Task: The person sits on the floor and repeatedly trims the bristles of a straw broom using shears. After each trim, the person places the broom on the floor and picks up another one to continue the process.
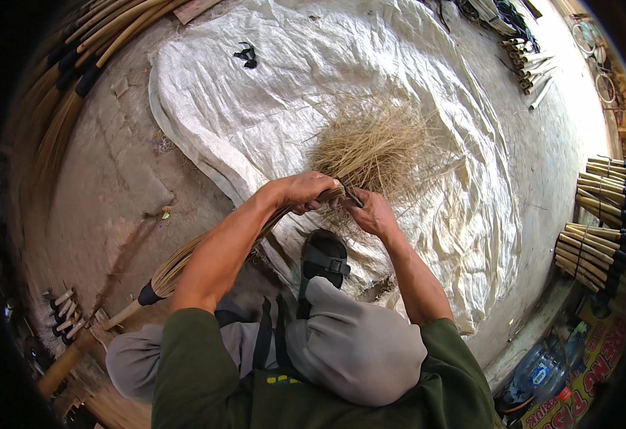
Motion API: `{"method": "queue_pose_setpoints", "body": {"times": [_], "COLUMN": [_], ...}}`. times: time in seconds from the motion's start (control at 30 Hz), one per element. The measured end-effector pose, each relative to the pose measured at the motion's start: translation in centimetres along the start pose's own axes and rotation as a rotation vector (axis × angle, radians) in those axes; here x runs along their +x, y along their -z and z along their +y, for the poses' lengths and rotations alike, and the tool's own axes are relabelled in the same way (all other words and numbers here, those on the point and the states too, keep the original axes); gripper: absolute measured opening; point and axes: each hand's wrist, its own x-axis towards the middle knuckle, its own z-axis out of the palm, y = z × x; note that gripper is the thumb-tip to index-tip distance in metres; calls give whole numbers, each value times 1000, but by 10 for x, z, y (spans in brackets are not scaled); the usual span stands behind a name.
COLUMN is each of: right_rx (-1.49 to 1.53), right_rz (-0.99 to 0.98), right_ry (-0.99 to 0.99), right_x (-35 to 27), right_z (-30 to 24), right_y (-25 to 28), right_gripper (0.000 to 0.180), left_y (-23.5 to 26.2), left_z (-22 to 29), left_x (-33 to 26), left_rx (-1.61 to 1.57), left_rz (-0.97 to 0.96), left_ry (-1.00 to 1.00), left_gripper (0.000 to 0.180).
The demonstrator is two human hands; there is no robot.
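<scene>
A long broom (184,257) of pale straw-coloured fibres lies slanted across the white woven sheet (270,93), its wooden handle end with a black collar off the sheet's near-left edge and its dry, frayed head (384,146) fanned loosely over the sheet's middle.

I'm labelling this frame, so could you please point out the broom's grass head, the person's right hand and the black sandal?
grass head (381,146), head view, middle of the splayed dry fibres.
right hand (371,213), head view, back of the hand.
black sandal (324,257), head view, its strap.
</scene>
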Motion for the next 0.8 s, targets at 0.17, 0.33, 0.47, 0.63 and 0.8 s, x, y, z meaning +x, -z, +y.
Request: {"method": "queue_pose_setpoints", "body": {"times": [0.17,0.33,0.47,0.63,0.8], "right_rx": [32,191,93,-32,266], "right_rz": [-67,-16,-45,-83,-115], "right_ry": [-49,139,142,39,-7], "right_x": [5,7,3,2,-18], "right_z": [10,13,6,5,12], "right_y": [-6,-3,17,24,-2], "right_gripper": [49,55,55,50,57], "left_y": [2,1,0,-3,3], "left_z": [0,1,2,1,0], "left_x": [1,1,0,0,-5], "left_rx": [25,41,45,43,4], "left_rz": [-12,-56,-94,-104,-34], "left_ry": [-19,5,27,40,-5], "left_gripper": [54,52,51,53,65]}}
